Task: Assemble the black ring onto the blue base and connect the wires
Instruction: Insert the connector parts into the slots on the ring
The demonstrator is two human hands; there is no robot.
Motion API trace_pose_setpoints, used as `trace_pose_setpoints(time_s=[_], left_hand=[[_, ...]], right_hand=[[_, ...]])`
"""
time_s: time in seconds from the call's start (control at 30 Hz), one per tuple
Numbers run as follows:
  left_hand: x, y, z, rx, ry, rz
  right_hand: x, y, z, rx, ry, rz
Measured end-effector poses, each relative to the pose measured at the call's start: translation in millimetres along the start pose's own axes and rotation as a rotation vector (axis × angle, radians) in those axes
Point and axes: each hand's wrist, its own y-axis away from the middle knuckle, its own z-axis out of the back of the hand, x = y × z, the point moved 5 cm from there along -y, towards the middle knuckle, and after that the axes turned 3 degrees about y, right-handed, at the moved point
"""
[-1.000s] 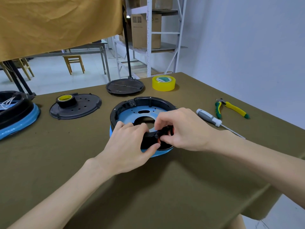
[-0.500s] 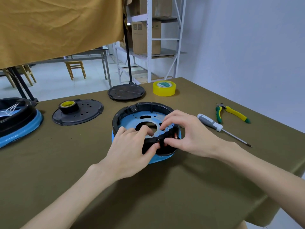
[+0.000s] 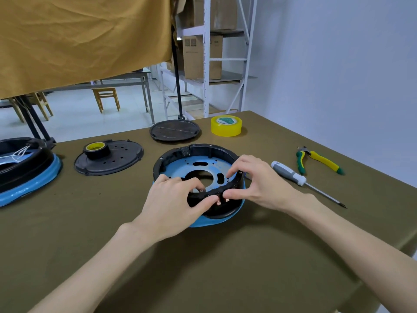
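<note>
At mid-table, the black ring [image 3: 198, 152] sits on the blue base [image 3: 191, 166], its near rim gripped by both the left hand [image 3: 173, 204] and the right hand [image 3: 259, 184], thumbs outside beside two copper terminals [image 3: 222, 201], with a screwdriver [image 3: 293, 176] and pliers [image 3: 318, 159] lying to the right.

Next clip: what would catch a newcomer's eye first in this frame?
Both hands at table centre: the left hand and right hand grip the near edge of the black ring seated on the blue base, by two copper terminals. Next, the yellow tape roll at the back, and the screwdriver and pliers to the right.
</note>
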Motion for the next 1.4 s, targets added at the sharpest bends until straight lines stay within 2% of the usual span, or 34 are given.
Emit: trace_pose_setpoints(time_s=[0.17, 0.37, 0.53, 0.8, 1.03, 1.27, 1.4], left_hand=[[-3, -2, 0, -0.058, -0.066, -0.012], [-1, -4, 2, 0.016, -0.066, 0.018], [1, -8, 0, 0.029, -0.095, 0.018], [0, -6, -1, 0.025, -0.135, -0.050], [-5, -4, 5, -0.024, -0.148, -0.137], [-14, 1, 9, -0.068, -0.178, -0.124], [-17, 3, 10, -0.067, -0.196, -0.116]], right_hand=[[-3, -1, -8, -0.121, -0.161, 0.004], [-7, -4, -5, -0.062, -0.197, 0.082], [-7, -3, -10, -0.127, -0.237, 0.091], [-6, -5, -16, -0.052, -0.127, 0.084], [-1, -5, -17, -0.030, -0.186, 0.026], [5, 3, -15, -0.040, -0.176, 0.011], [10, 5, -10, 0.013, -0.081, 0.013]])
